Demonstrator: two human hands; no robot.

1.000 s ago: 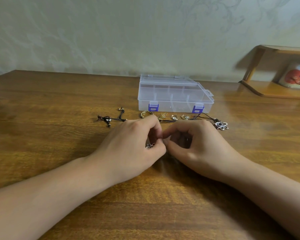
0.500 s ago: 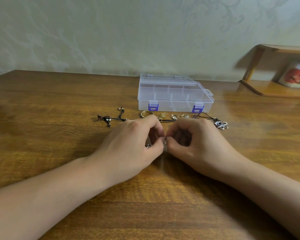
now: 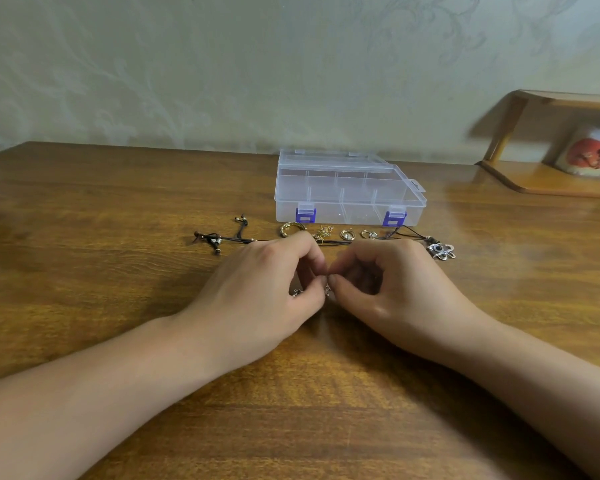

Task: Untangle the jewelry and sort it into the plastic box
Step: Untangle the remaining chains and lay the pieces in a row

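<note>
My left hand [image 3: 267, 289] and my right hand [image 3: 392, 282] meet fingertip to fingertip over the table, both pinching a small silver piece of jewelry [image 3: 327, 290] that is mostly hidden between them. Behind the hands lies a row of jewelry: a black cord with beads [image 3: 219, 239], a gold ring [image 3: 291, 228], a thin gold chain [image 3: 323, 232], small gold earrings [image 3: 347, 234], and a silver flower pendant [image 3: 442, 251] on a black cord. The clear plastic box [image 3: 347, 188] with blue latches stands closed just beyond the row.
The wooden table [image 3: 118, 271] spreads wide on both sides of the hands. A low wooden shelf [image 3: 541, 178] sits at the far right with a printed mug [image 3: 593, 154] on it. A pale wall rises behind the table.
The fingertips of both hands have shifted slightly around the small silver piece. Both hands have stayed in place, and the row of jewelry and the box have not moved.
</note>
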